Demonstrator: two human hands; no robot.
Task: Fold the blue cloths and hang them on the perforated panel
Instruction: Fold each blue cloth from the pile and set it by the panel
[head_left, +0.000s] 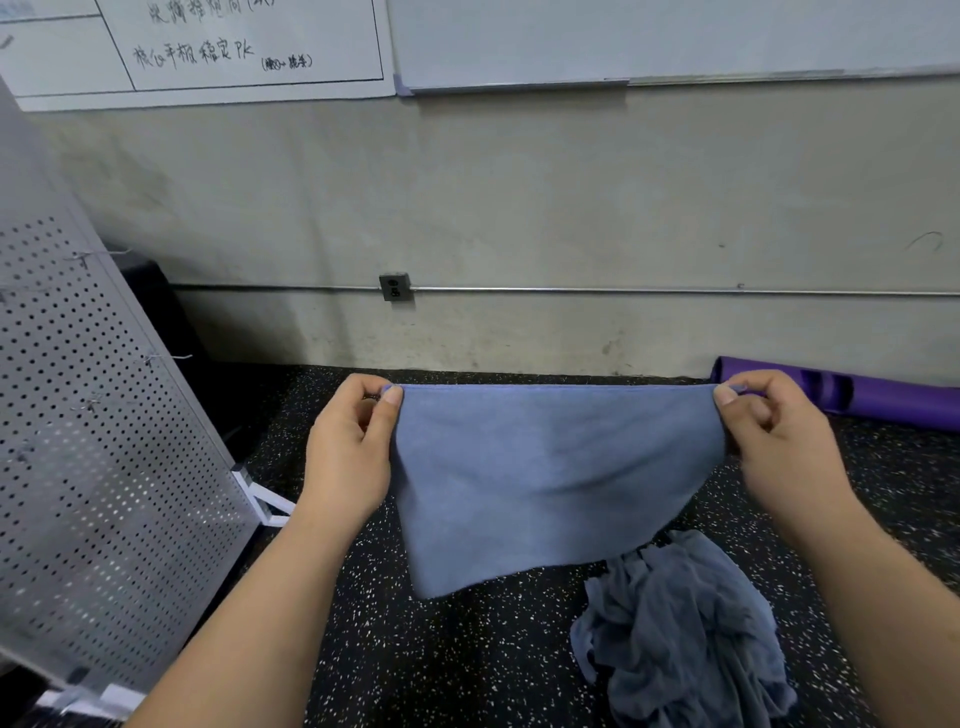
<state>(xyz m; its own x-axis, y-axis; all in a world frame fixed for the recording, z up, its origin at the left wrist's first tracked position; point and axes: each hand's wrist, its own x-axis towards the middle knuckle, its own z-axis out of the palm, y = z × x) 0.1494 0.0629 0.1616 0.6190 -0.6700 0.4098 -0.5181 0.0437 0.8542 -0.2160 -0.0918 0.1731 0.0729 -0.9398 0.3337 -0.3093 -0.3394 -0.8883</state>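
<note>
A blue cloth (550, 478) hangs stretched in the air between my two hands, its top edge taut and level. My left hand (353, 447) pinches its upper left corner, and my right hand (774, 441) pinches the upper right corner. The cloth's lower edge hangs free above the floor. A crumpled pile of grey-blue cloths (680, 623) lies on the floor at the lower right. The white perforated panel (98, 467) stands tilted at the left, with thin wire hooks (166, 358) sticking out of it; nothing hangs on the hooks I can see.
The floor (467, 665) is black speckled rubber. A rolled purple mat (872, 395) lies along the wall at the right. A socket box (396, 287) and a metal conduit run along the concrete wall, with whiteboards above. The panel's white foot (265, 499) juts onto the floor.
</note>
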